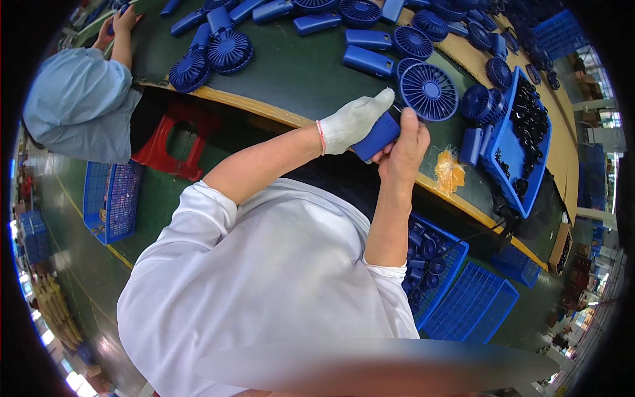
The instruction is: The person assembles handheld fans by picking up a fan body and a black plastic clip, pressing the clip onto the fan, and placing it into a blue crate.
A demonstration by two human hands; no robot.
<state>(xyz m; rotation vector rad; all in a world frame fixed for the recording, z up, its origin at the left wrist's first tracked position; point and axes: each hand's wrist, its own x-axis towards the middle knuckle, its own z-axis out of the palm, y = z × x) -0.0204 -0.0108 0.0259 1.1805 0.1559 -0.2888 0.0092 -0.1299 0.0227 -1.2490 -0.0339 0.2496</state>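
Observation:
A blue handheld fan is between my hands at the table's near edge, its round slatted head (429, 91) pointing away from me and its flat handle (378, 137) toward me. My left hand (357, 120), in a white glove, lies along the handle's left side with the thumb stretched toward the fan head. My bare right hand (405, 147) grips the handle from the right, thumb up near the joint and fingers curled beneath. A dark strip shows where handle and head meet; the gloved fingers under the handle are hidden.
Several blue fans (229, 50) lie across the green table (291, 83). A blue tray (522, 142) of small black parts stands at the right, beside a yellowish patch (450, 173). Below are blue crates (471, 301) and a red stool (178, 139). A co-worker (83, 102) sits at far left.

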